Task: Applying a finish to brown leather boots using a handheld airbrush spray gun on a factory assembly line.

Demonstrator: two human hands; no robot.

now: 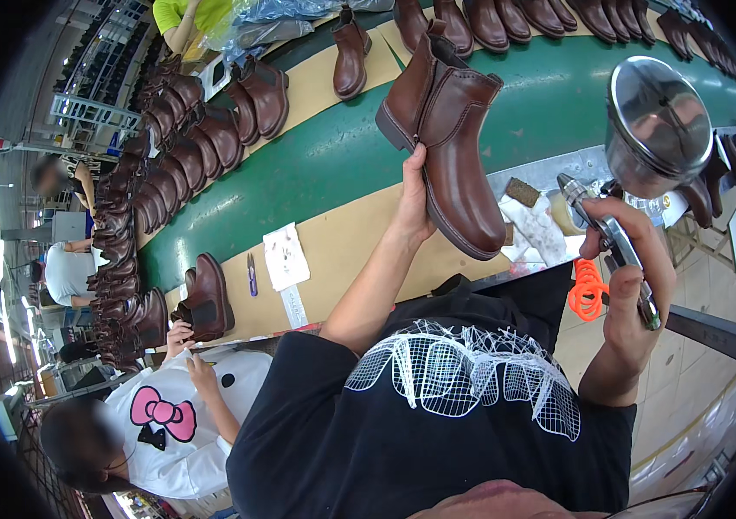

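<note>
My left hand (414,203) grips a brown leather ankle boot (453,143) with a zip up its side. The boot is held up over the bench, its toe toward me and its shaft pointing away. In my right hand (632,285) is a spray gun (614,238), my fingers wrapped round its metal body. A shiny metal cup (658,121) sits on top of the gun, and its nozzle points left toward the boot, apart from it. An orange coiled hose (587,291) hangs beside my right hand.
Stained white cloths (534,227) and a brown block (522,192) lie beyond my arms. A white cloth (286,256) and purple-handled snips (252,275) lie on brown paper. Rows of boots (186,164) line the green bench (316,164). On the left a co-worker (182,406) handles a boot (209,303).
</note>
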